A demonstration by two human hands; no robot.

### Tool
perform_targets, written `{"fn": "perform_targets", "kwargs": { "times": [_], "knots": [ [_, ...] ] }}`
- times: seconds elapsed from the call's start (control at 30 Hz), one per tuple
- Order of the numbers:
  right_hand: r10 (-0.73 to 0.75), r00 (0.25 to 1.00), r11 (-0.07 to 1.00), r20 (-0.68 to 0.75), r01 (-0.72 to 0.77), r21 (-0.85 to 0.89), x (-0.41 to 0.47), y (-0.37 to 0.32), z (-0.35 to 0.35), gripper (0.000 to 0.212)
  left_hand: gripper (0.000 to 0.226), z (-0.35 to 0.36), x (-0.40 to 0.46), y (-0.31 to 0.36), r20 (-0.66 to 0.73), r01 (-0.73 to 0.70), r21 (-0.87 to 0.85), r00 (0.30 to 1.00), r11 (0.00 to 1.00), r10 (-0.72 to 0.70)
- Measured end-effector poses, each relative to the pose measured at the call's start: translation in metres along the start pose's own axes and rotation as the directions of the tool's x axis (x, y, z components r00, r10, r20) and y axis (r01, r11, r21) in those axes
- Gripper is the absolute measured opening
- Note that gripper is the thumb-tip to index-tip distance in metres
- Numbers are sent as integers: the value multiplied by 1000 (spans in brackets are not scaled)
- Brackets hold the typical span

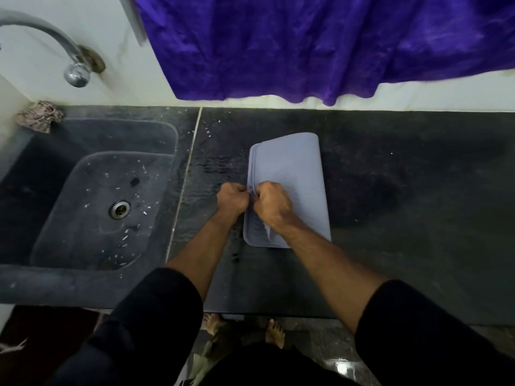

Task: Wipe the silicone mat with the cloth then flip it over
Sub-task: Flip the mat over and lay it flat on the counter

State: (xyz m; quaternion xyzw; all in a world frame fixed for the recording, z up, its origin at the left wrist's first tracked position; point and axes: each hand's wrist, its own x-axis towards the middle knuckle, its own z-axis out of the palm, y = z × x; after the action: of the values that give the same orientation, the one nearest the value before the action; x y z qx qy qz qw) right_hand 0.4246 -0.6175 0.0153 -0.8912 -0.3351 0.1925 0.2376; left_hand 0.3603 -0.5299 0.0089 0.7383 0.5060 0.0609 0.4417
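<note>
black sleeves frame the bottom of the shot, nearest the lens. from the left: a curved chrome tap, a crumpled brownish rag at the corner of a dark stone sink, then the dark countertop. at centre, the left hand and the right hand each have fingers curled tight, pinching the left edges of a pale blue-grey silicone mat, which lies folded over on itself on the counter. a purple cloth hangs behind. unfolding should go best by peeling the edges apart slowly and laying the mat flat. no legible writing or brand appears.
</note>
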Motion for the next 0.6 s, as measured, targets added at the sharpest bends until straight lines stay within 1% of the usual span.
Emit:
{"fn": "perform_targets", "kwargs": {
  "times": [0.13,0.23,0.5,0.6],
  "knots": [
    [9,1000,1000,12,-8,-23,-1,2,16,21,15,-2,8,-3,9,14,-24,1000,1000,-14],
    [-13,1000,998,-22,12,-58,-2,4,21,22,15,-2,15,-5,25,45,-67,999,997,-44],
    [-61,994,998,-85,59,-29,-5,-1,26,21,13,-2,27,-7,75,127,-127,990,984,-118],
    [-63,997,998,-43,62,-9,-5,0,28,21,16,1,32,-7,81,162,-165,985,973,-150]
  ]
}}
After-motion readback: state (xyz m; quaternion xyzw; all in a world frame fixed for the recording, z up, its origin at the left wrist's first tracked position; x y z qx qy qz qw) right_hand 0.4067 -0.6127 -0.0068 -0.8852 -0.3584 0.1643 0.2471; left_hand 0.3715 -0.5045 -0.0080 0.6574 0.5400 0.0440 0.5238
